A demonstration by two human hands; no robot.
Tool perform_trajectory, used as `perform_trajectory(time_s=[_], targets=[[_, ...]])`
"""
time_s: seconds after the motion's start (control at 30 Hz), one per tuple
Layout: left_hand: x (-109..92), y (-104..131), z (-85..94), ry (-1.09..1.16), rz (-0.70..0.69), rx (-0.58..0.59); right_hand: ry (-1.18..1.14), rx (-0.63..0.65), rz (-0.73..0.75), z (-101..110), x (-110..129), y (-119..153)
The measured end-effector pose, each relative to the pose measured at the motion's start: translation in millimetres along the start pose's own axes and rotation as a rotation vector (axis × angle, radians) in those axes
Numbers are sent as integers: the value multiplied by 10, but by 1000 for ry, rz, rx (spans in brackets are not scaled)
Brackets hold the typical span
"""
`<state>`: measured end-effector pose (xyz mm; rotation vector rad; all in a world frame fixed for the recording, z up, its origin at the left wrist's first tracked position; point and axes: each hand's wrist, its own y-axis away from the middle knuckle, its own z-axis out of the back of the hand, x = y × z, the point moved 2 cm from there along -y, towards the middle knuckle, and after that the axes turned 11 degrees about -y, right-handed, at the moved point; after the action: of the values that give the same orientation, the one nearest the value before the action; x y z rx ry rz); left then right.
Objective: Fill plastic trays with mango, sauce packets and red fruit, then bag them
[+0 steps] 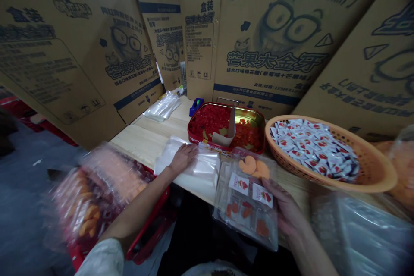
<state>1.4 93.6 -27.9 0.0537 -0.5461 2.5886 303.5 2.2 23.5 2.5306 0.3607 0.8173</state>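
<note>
My right hand [284, 207] grips the right side of a clear plastic tray [223, 200], which is tilted at the table's front edge. In its compartments lie orange curved candies [254, 167], two white sachets with red print [239, 183], and small red-orange pieces [262, 227]. My left hand [183, 158] lies with its fingers stretched out on a stack of clear plastic bags [207, 168], left of the tray. Behind the bags stands a red-rimmed metal tin [190, 140], split by a cardboard divider [230, 127], with red pieces on one side and orange-red ones on the other.
An orange basket [378, 168] of sachets [313, 146] stands at right, near stacked clear trays [371, 228]. Filled packs [106, 185] sit in a red crate [152, 224] at left. A blue tape dispenser [196, 106] is behind the tin. Cardboard boxes [200, 51] wall the table's back.
</note>
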Motion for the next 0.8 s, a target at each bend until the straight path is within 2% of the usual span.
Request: perform_trajectory(time_s=[0.27, 0.53, 0.67, 0.8], targets=[[2, 36, -36, 27, 13, -133, 0, 11, -10, 64, -27, -19], [22, 50, 107, 104, 81, -198, -25, -6, -17, 65, -38, -12], [33, -33, 241, 174, 155, -200, -11, 1, -9, 62, -26, 13], [26, -165, 539, 257, 298, -223, -16, 26, 33, 14, 11, 61]])
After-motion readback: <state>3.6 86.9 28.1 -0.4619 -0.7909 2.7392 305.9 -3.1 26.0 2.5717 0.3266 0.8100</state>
